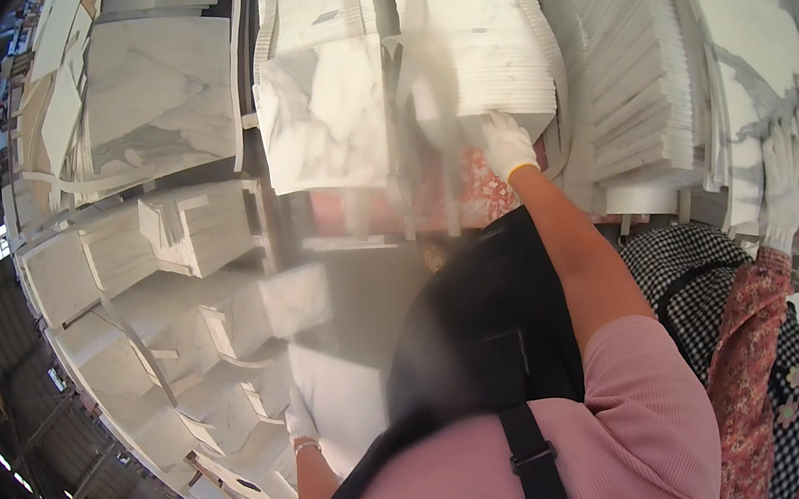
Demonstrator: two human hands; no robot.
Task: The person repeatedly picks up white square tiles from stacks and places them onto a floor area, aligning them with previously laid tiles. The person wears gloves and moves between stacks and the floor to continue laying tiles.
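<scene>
My left hand [299,418], in a white glove, is low in the view at the left edge of a pale flat tile [337,393]. Its fingers are closed on that edge and partly hidden. Up ahead, my right hand [509,145], also gloved, touches the near lower edge of a thick stack of white tiles [491,55]; its fingers lie apart against the stack and hold nothing. Left of that stack, a tilted grey-veined marble-look tile [322,113] fronts another pile. A whitish blur crosses the space between the two piles.
Further right, another person's gloved hands [798,151] lie on a veined slab [760,80] beside a long row of upright tiles [615,71]. More veined tiles [163,87] lean at the far left. Several stacks and cut pieces [185,231] fill the lower left. Red-patterned material [483,190] shows under the stacks.
</scene>
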